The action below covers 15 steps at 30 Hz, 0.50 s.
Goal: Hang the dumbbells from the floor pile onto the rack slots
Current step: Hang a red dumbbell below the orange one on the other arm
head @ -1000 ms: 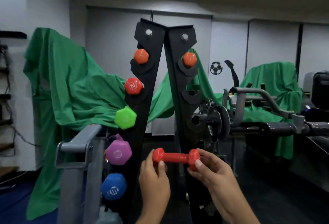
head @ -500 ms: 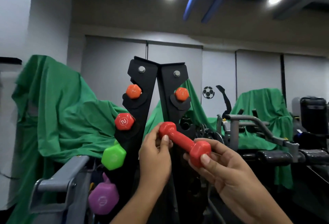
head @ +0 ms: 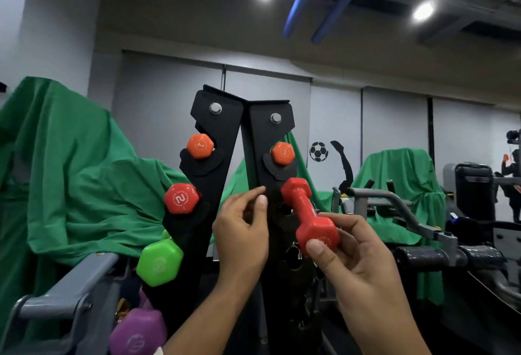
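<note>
A black A-shaped rack point(head: 225, 129) stands right in front of me. My right hand point(head: 358, 264) grips the near head of a red dumbbell point(head: 306, 213), which tilts up and away, its far head against the rack's right upright just below an orange dumbbell point(head: 282, 153). My left hand point(head: 242, 236) is off the dumbbell, fingers loosely curled beside that upright, holding nothing. The left upright carries an orange dumbbell point(head: 199, 146), a red one marked 2 point(head: 181, 198), a green one point(head: 159, 261) and a purple one point(head: 136, 332).
A grey metal frame point(head: 70, 284) stands close at the lower left. Green cloth point(head: 70, 171) drapes equipment behind the rack on both sides. A grey and black gym machine point(head: 408, 213) reaches in from the right.
The left hand has let go of the red dumbbell's far head. The right hand has carried the dumbbell up and to the right, toward the right upright. The view has tilted upward.
</note>
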Available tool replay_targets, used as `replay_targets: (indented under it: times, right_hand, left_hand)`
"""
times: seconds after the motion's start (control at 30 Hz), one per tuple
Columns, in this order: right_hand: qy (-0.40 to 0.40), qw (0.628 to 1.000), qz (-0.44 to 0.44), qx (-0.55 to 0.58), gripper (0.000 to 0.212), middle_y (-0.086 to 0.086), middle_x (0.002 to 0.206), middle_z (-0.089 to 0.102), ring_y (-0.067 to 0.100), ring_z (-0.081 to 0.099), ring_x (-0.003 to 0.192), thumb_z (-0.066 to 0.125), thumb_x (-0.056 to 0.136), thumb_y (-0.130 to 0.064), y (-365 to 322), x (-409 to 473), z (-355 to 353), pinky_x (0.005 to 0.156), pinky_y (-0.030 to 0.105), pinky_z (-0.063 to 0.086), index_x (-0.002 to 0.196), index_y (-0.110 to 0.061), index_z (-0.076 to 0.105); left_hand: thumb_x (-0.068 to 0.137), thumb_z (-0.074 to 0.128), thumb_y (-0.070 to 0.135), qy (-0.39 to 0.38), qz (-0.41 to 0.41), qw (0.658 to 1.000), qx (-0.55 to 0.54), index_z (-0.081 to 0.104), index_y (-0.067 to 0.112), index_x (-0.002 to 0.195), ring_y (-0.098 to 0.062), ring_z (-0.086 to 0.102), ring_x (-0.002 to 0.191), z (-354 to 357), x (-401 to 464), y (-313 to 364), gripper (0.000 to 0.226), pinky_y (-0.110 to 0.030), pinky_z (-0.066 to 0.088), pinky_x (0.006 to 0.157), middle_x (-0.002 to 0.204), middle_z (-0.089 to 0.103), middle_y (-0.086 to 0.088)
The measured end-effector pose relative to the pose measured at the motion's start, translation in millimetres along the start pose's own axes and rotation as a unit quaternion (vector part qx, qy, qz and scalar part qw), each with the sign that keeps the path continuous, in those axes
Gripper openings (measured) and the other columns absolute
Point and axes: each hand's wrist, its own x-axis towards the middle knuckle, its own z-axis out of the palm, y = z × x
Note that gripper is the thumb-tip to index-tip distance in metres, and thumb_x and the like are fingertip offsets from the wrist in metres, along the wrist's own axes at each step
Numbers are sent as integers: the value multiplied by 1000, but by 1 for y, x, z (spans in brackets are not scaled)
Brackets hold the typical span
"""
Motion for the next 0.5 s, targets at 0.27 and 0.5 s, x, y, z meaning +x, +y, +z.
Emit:
replay_targets:
  times: [0.27,0.5]
  right_hand:
    - [31,957,-41,-285,34,-15,93,75,10,70,76,83,87,-32,13,14,-1,76,36,60,110,-45,62]
    - [19,935,-39,-353,31,-13,91,74,4,63,69,81,89,-36,25,56,3,73,32,55,114,-37,61]
  left_hand:
    - [108,45,39,-106,-81,990,50,36,17,159,9,26,137,21,-7,-22,55,-4,18,109,160,39,4]
    - [110,42,31,-104,-40,991,70,36,11,158,8,24,140,24,-7,-36,53,8,8,104,163,36,-1]
